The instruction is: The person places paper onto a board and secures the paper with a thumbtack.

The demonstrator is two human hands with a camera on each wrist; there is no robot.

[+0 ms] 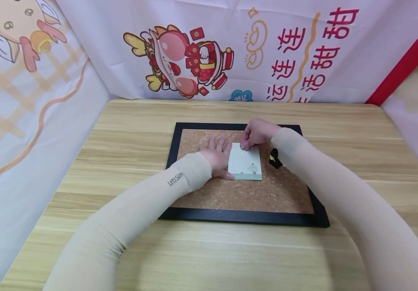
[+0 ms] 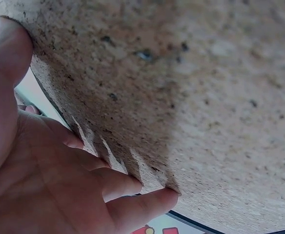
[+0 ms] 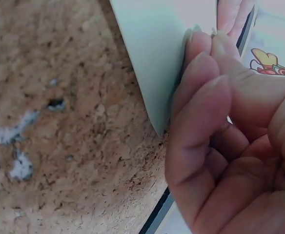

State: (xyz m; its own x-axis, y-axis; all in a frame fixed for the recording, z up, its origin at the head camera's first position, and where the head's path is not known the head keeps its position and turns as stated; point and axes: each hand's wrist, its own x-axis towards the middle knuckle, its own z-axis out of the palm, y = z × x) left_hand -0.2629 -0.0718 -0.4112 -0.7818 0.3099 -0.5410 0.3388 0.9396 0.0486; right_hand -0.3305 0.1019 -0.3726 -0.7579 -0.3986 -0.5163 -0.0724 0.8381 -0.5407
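A pale note card with a green strip and small drawings at its bottom lies on a cork board. My left hand rests spread beside the card's left edge, with its thumb over the lower left corner. In the left wrist view, the fingertips press the cork. At the card's top edge, my right hand pinches a small pale pin-like thing between thumb and index finger. Its other fingers are curled. In the right wrist view the fingertips mostly hide what they pinch.
A black frame borders the board on a wood-grain table. White printed cloth hangs behind and at the sides. A small black thing with a yellow mark is at the right wrist. White flecks mark the cork.
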